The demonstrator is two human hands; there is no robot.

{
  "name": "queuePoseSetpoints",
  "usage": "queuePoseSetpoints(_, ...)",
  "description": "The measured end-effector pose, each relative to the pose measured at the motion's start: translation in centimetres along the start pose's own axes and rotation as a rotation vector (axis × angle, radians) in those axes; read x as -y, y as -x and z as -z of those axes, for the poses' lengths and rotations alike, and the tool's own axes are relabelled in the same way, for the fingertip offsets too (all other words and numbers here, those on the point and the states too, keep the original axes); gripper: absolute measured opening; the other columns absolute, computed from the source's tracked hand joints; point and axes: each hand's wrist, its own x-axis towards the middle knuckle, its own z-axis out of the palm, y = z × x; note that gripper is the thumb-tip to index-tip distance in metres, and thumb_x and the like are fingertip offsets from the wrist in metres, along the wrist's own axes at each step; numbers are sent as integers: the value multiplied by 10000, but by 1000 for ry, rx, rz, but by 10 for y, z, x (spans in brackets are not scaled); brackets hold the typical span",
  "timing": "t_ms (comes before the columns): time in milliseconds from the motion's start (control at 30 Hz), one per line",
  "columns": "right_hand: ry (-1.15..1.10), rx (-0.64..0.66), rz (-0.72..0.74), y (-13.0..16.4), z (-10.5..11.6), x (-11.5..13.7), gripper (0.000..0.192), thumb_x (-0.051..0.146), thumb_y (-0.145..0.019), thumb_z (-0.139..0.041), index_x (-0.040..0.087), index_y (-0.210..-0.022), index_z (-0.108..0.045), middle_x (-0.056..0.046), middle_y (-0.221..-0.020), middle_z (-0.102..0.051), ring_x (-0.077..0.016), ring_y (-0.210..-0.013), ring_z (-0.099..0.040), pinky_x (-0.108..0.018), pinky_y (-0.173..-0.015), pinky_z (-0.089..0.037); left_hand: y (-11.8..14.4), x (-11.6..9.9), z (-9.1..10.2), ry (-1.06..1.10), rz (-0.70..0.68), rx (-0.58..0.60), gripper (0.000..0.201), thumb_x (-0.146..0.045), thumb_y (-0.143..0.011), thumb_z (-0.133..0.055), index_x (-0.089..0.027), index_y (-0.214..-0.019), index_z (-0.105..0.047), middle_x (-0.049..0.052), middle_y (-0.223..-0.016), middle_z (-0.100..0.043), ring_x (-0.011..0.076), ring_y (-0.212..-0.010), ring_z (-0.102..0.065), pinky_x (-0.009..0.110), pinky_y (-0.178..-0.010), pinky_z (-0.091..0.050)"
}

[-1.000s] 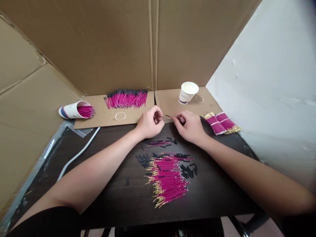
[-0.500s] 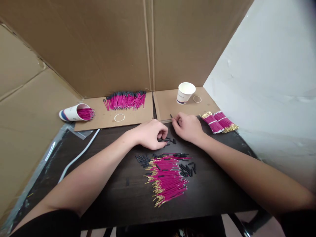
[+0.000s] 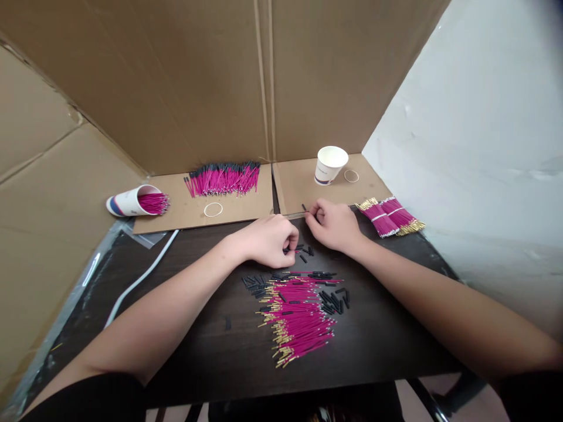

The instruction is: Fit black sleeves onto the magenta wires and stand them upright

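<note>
2 paper cups: one upright [image 3: 331, 164], one on its side [image 3: 129, 200]; 2 rubber bands [image 3: 213, 209] [image 3: 350, 175]; 2 banded pink wire bundles [image 3: 378, 217] [image 3: 401, 214]; 2 loose pink wire piles [image 3: 222, 177] [image 3: 297, 316]; 2 hands [image 3: 268, 240] [image 3: 335, 225]

light: soft, even daylight | shadows: faint | focus: sharp | edges: wide-angle bowed

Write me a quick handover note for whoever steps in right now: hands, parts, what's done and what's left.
Left hand: fingers curled down at the small pile of sleeved pink wires; grip unclear.
Right hand: pinching one black sleeve at the cardboard edge.
Loose pink wires and scattered black sleeves lie on the table, unsleeved.
Done: sleeved batch on the cardboard, more in the tipped cup, two banded bundles at right.
Left: the whole loose pile.
</note>
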Motion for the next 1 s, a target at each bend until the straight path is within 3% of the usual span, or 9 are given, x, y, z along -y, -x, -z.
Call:
queuePoseSetpoints(700,-8,18,-6,0,1,2,109,313,-1009,-696,231,-938,-692,2,-715,-694,-227,-663,-619,-355,-666,-342,-1,6,1,91,-8,27,137,-244,-797,-769,-175,-910,-803,6,-767,-710,132,-632,-588,308,-650,-425)
queuePoseSetpoints(1000,-7,22,18,0,1,1,90,297,-1001,-693,235,-936,-690,0,-716,-701,-235,-671,-633,-355,-676,-350,-1,4,0,-4,-47,23,85,-223,-828,-733,-183,-862,-800,11,-744,-708,139,-629,-579,326,-660,-389)
